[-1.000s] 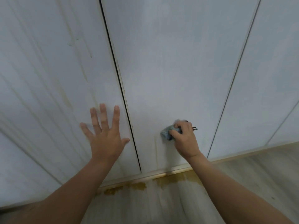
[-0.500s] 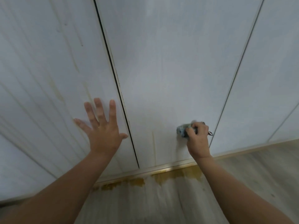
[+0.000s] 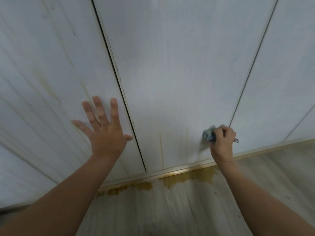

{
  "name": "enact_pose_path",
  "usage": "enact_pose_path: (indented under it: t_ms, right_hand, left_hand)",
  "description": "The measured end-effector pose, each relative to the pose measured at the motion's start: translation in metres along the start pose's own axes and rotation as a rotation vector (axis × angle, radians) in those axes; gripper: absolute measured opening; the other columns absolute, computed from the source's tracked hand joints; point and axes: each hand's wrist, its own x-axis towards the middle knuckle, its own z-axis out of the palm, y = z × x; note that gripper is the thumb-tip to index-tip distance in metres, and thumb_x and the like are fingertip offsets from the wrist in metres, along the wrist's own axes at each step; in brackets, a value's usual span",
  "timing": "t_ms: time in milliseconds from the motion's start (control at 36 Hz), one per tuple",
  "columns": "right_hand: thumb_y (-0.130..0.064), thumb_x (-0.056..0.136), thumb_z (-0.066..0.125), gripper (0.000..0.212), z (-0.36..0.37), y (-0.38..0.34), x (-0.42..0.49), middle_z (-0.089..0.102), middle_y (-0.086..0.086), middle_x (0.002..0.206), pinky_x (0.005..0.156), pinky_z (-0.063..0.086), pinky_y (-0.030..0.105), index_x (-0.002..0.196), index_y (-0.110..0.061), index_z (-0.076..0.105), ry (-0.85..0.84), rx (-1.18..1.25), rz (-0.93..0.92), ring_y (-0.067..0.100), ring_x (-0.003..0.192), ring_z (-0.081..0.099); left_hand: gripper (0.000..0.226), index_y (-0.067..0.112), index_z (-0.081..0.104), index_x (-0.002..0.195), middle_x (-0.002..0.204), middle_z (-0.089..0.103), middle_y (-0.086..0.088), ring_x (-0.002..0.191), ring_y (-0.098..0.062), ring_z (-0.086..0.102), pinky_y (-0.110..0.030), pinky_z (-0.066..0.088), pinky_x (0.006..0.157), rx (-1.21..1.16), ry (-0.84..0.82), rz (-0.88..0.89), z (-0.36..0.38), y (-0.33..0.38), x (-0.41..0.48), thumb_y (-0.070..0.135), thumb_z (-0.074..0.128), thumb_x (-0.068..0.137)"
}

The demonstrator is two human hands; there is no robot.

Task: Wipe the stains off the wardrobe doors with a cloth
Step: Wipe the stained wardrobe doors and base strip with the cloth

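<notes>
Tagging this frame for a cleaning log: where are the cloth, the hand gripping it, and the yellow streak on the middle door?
cloth point(image 3: 208, 134), head view, on its bunched blue-grey fabric.
right hand point(image 3: 223, 143), head view, on the back of the hand.
yellow streak point(image 3: 161, 150), head view, on its middle stretch.

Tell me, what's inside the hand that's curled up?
The right hand grips a crumpled blue-grey cloth, pressed on the wardrobe door. One end pokes out; the fingers cover the rest.

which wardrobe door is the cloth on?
The middle door: the right hand presses the cloth low by its right edge. The left hand lies flat on the left door.
</notes>
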Motion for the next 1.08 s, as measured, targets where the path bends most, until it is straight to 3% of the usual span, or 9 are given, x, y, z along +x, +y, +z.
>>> enact_pose_path:
  t_ms: [83,139,222,333,500,583,750,861,1083]
  right_hand:
    - [0.029,0.068,0.046,0.049,-0.002,0.010,-0.012,0.044,0.012,0.117,0.091,0.040,0.042,0.101,-0.002,0.063,0.024,0.031,-0.024,0.027,0.107,0.038]
    - [0.023,0.076,0.051,0.038,-0.011,0.001,-0.003,0.044,0.009,0.115,0.090,0.039,0.028,0.099,-0.007,0.062,0.144,0.094,-0.001,0.011,0.102,0.041]
    - [0.008,0.084,0.052,0.046,-0.024,-0.020,0.022,0.038,-0.017,0.105,0.086,0.036,0.011,0.096,-0.036,0.052,0.295,0.111,0.066,-0.009,0.091,0.042]
    - [0.016,0.081,0.043,0.035,-0.014,-0.028,0.026,0.041,-0.001,0.114,0.088,0.037,0.016,0.107,-0.001,0.060,0.367,0.187,0.063,0.001,0.102,0.043]
    - [0.025,0.075,0.043,0.049,0.019,0.013,-0.017,0.047,0.020,0.122,0.091,0.035,0.030,0.114,0.002,0.062,0.125,0.104,0.227,0.036,0.110,0.045]
    - [0.018,0.081,0.048,0.040,0.020,0.030,-0.028,0.055,0.018,0.118,0.090,0.041,0.032,0.111,-0.004,0.065,-0.014,0.112,0.411,0.037,0.107,0.056]
    - [0.019,0.072,0.050,0.039,-0.007,0.005,-0.013,0.058,0.019,0.107,0.085,0.037,0.004,0.104,0.004,0.067,0.418,0.301,0.273,0.014,0.095,0.053]
    - [0.020,0.070,0.049,0.043,-0.004,-0.017,-0.003,0.055,0.017,0.111,0.082,0.039,0.001,0.101,0.000,0.070,0.397,0.317,0.181,0.009,0.094,0.051]
    - [0.021,0.073,0.051,0.029,0.050,0.029,-0.034,0.055,0.022,0.112,0.086,0.042,0.029,0.090,0.004,0.067,0.263,0.194,0.414,0.034,0.101,0.055]
  left_hand:
    - [0.160,0.015,-0.006,0.165,0.164,0.001,-0.036,0.149,-0.062,0.002,-0.090,0.002,0.100,-0.013,-0.004,0.003,0.001,0.000,0.000,0.070,0.088,0.048]
    - [0.160,0.015,-0.007,0.165,0.164,-0.001,-0.035,0.149,-0.062,0.002,-0.090,0.002,0.100,-0.010,-0.001,-0.001,0.001,0.001,0.001,0.071,0.088,0.048]
    - [0.161,0.017,-0.009,0.164,0.164,-0.005,-0.032,0.149,-0.062,0.001,-0.090,0.002,0.100,-0.015,0.009,0.002,0.001,0.001,0.002,0.070,0.088,0.047]
    - [0.160,0.017,-0.010,0.164,0.165,-0.004,-0.034,0.149,-0.062,0.001,-0.092,0.005,0.100,-0.021,0.010,0.000,0.002,0.001,0.000,0.070,0.087,0.048]
    - [0.160,0.017,-0.009,0.164,0.164,-0.002,-0.034,0.149,-0.062,0.003,-0.092,0.008,0.100,-0.015,0.015,-0.009,0.002,0.001,0.001,0.072,0.086,0.048]
    - [0.159,0.017,-0.010,0.164,0.164,-0.003,-0.033,0.149,-0.063,0.003,-0.093,0.007,0.099,-0.024,0.013,0.002,0.004,-0.001,0.001,0.074,0.085,0.050]
    - [0.158,0.018,-0.012,0.164,0.164,-0.005,-0.031,0.149,-0.062,0.004,-0.092,0.009,0.100,-0.013,0.010,-0.002,0.003,-0.001,0.002,0.078,0.083,0.053]
    - [0.157,0.017,-0.013,0.164,0.165,0.000,-0.036,0.149,-0.062,0.003,-0.092,0.011,0.100,-0.001,0.006,-0.010,0.004,0.000,0.001,0.077,0.082,0.053]
    - [0.162,0.019,-0.019,0.162,0.164,-0.005,-0.032,0.150,-0.061,0.002,-0.091,0.010,0.102,0.019,0.017,-0.018,0.005,-0.001,0.001,0.079,0.083,0.051]
